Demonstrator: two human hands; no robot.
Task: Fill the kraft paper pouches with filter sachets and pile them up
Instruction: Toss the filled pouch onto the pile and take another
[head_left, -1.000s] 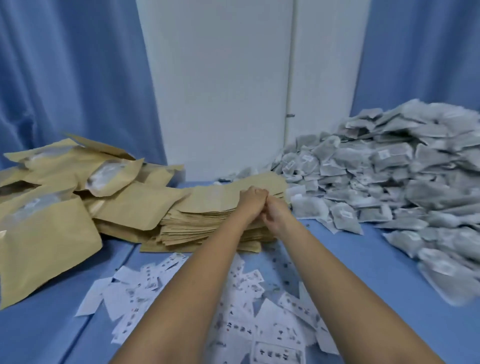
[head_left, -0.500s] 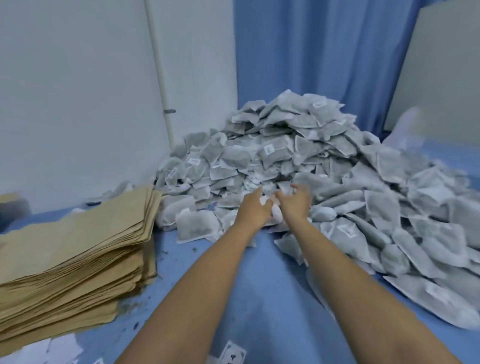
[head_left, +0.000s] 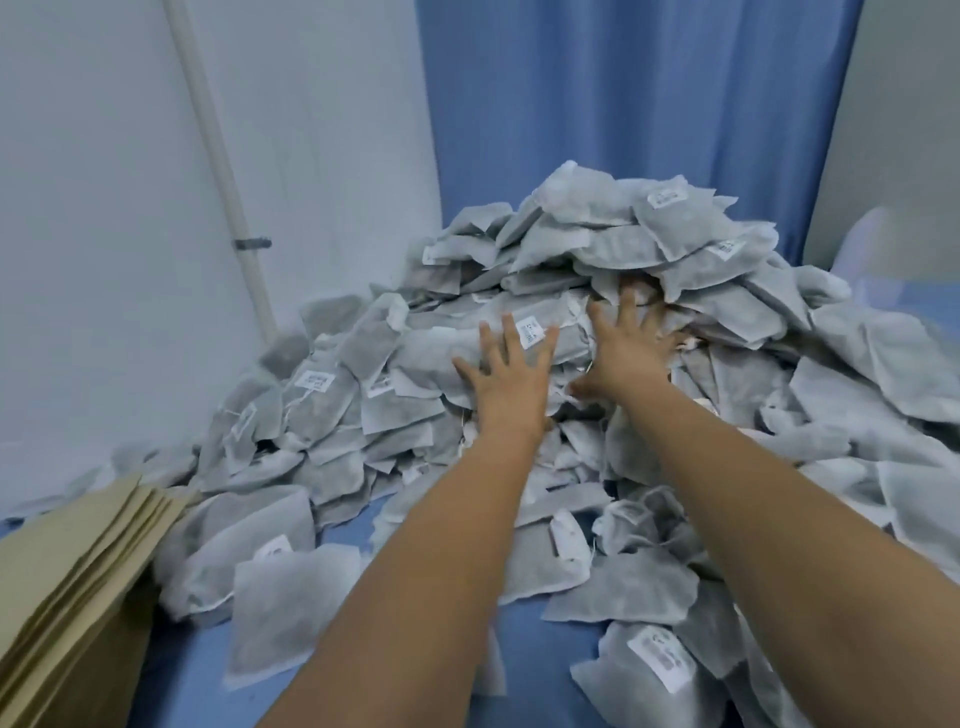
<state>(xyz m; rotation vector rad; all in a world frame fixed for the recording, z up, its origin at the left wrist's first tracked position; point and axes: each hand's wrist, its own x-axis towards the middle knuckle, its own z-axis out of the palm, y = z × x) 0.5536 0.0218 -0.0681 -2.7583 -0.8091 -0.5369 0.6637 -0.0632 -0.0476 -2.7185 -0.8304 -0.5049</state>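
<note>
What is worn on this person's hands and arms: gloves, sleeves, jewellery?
Nothing visible. The left hand and right hand are ungloved, with no rings, watch or wristband showing. The left forearm and right forearm are uncovered; no sleeve enters the frame.

The kraft pouch stack (head_left: 67, 597) is cut off at the near left, the sachet heap (head_left: 597, 249) at the right; the print on a near label (head_left: 660, 657) cannot be read.

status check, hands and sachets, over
Left hand open, flat on sachet heap. Right hand open, spread alongside. Nothing gripped. Pouch stack apart, lower left.
</note>
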